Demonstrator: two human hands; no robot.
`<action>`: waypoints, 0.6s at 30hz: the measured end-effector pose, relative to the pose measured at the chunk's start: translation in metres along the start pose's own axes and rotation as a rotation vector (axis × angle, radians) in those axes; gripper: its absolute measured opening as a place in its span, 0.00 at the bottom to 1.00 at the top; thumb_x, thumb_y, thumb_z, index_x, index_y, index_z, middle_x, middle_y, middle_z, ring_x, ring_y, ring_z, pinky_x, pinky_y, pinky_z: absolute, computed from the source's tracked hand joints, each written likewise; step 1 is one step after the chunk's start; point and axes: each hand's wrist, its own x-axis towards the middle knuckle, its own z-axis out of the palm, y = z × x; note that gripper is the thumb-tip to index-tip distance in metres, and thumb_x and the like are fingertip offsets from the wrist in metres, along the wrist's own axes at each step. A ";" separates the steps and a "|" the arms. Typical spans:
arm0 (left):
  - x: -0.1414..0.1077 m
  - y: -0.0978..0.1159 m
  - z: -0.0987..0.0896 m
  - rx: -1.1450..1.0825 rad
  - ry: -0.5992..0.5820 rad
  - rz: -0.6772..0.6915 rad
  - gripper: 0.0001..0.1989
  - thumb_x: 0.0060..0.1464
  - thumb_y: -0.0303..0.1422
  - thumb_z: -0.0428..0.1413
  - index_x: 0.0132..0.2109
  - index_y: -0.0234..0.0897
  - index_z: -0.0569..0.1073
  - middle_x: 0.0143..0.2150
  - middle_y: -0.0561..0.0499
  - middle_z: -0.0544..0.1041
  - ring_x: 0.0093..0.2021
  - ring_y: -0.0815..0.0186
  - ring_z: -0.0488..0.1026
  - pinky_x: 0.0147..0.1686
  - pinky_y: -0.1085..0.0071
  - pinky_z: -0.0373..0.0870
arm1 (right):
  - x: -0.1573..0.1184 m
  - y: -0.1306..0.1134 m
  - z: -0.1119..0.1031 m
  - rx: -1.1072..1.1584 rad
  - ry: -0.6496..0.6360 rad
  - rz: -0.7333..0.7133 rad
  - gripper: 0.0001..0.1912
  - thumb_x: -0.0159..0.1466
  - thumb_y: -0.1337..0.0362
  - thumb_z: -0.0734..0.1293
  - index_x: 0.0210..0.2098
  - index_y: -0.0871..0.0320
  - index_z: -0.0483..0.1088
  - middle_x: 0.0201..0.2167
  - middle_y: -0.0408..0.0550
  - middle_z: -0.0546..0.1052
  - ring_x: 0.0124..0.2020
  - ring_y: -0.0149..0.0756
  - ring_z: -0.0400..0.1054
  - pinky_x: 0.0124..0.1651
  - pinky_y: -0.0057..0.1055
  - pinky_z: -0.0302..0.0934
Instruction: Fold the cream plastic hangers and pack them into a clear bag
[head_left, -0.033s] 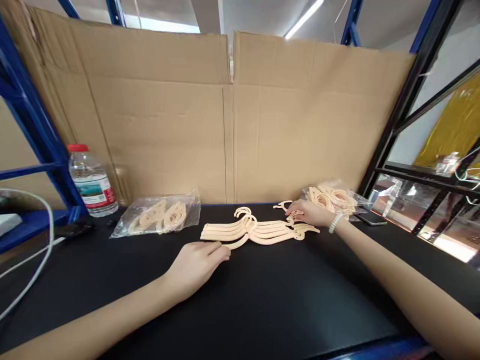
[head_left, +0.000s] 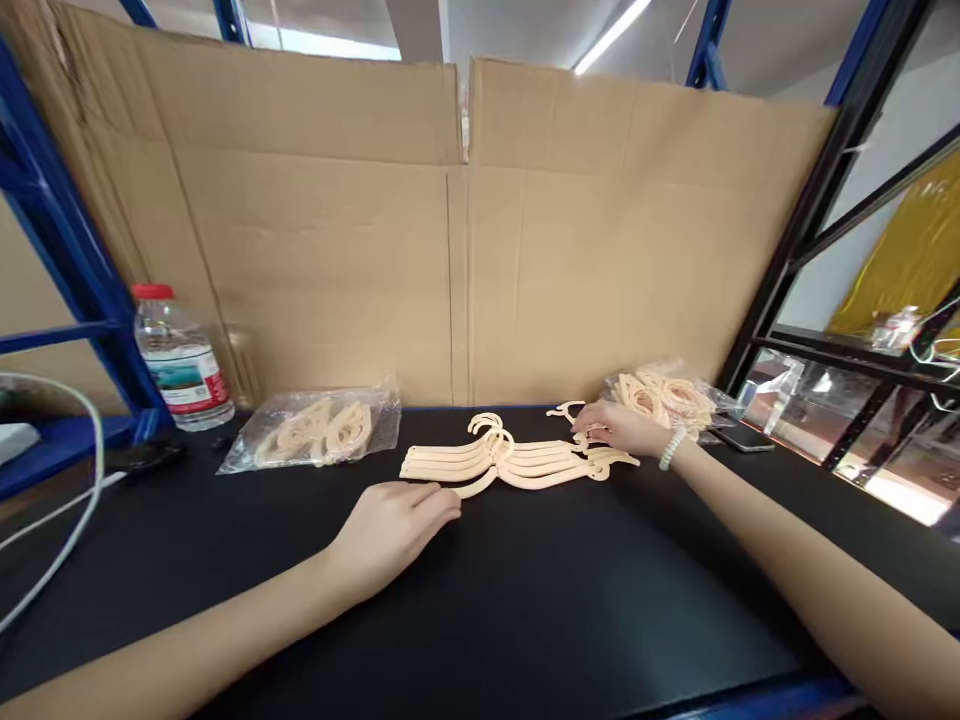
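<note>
Several cream folding-style hangers [head_left: 450,463] lie overlapped in a row on the black table, their arms spread left and right and hooks toward the back. My left hand [head_left: 394,530] is closed at the left end of the nearest hanger, its fingertips hiding that end. At the right end of the row, my right hand [head_left: 622,428] has its fingers closed around a cream hanger part [head_left: 580,439], mostly covered by the hand. Another thin cream piece [head_left: 564,409] shows just behind these fingers. Loose hooked ends [head_left: 598,470] lie in front of them.
Clear plastic bags of cream hanger parts sit at back left [head_left: 349,430] and back right [head_left: 679,397]. A phone [head_left: 742,437] lies far right. A red-capped water bottle [head_left: 185,375] and white cable [head_left: 97,450] are left. Cardboard [head_left: 337,250] walls the back.
</note>
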 end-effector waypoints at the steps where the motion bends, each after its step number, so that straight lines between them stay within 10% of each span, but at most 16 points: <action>1: 0.000 0.001 0.001 -0.022 0.012 -0.004 0.14 0.66 0.32 0.44 0.37 0.39 0.73 0.26 0.53 0.75 0.25 0.69 0.73 0.27 0.76 0.67 | -0.002 0.002 0.000 -0.014 0.005 -0.023 0.17 0.61 0.72 0.58 0.43 0.61 0.75 0.45 0.55 0.77 0.48 0.43 0.70 0.52 0.38 0.63; 18: -0.001 -0.002 0.003 -0.306 -0.080 -0.042 0.10 0.62 0.25 0.46 0.42 0.38 0.72 0.38 0.49 0.75 0.37 0.66 0.72 0.37 0.72 0.68 | -0.023 0.029 -0.003 -0.355 0.156 0.057 0.12 0.62 0.67 0.60 0.31 0.57 0.75 0.42 0.52 0.77 0.48 0.46 0.66 0.55 0.45 0.56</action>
